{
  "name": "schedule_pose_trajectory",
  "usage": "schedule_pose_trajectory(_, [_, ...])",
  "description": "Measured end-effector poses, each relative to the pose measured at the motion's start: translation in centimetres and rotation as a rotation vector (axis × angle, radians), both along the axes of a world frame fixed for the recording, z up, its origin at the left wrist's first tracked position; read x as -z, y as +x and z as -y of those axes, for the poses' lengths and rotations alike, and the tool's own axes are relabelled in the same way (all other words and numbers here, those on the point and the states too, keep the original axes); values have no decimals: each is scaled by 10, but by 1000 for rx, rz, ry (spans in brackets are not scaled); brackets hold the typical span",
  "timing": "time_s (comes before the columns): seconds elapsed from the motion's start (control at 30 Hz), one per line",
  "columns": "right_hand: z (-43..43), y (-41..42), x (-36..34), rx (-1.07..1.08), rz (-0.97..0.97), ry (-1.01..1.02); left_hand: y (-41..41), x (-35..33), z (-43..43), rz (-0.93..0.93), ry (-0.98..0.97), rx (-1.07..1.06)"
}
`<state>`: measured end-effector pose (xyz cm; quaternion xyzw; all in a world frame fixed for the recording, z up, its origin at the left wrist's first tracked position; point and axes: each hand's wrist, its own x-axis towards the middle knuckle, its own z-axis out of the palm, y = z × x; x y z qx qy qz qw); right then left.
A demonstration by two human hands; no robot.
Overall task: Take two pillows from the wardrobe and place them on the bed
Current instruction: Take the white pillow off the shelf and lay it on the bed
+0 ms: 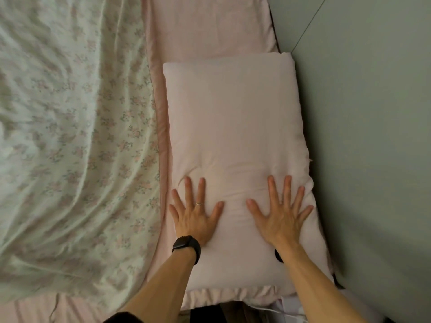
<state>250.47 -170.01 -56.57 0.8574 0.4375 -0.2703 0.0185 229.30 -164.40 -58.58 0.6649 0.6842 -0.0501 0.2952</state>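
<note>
A pale pink pillow (233, 127) lies flat on the pink bed sheet (210, 26), along the right side of the bed and close to the wall. My left hand (196, 210) presses palm-down on the pillow's near left part, fingers spread, a ring on one finger and a black watch on the wrist. My right hand (282, 210) rests flat on the near right part, fingers also spread. Neither hand grips anything. Only this one pillow is in view.
A rumpled floral duvet (70, 136) covers the left half of the bed. A grey-green wall (373, 136) runs along the right, right next to the pillow. The bed's near edge with a ruffled hem (233, 294) is at the bottom.
</note>
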Motion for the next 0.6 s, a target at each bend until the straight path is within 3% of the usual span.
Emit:
schedule_pose_trajectory(0.23, [31, -23, -22, 102, -16, 62, -17, -26, 31, 21, -147, 59])
schedule_pose_trajectory(0.33, [63, -39, -42, 118, -89, -198, -47, -49, 39, -73, -294, 238])
schedule_pose_trajectory(0.47, [23, -22, -94, 34, -144, -507, -70, -104, 20, -223, -487, 475])
schedule_pose_trajectory(0.6, [-28, -43, -175, -188, -245, -487, -97, -175, 8, -104, -468, 370])
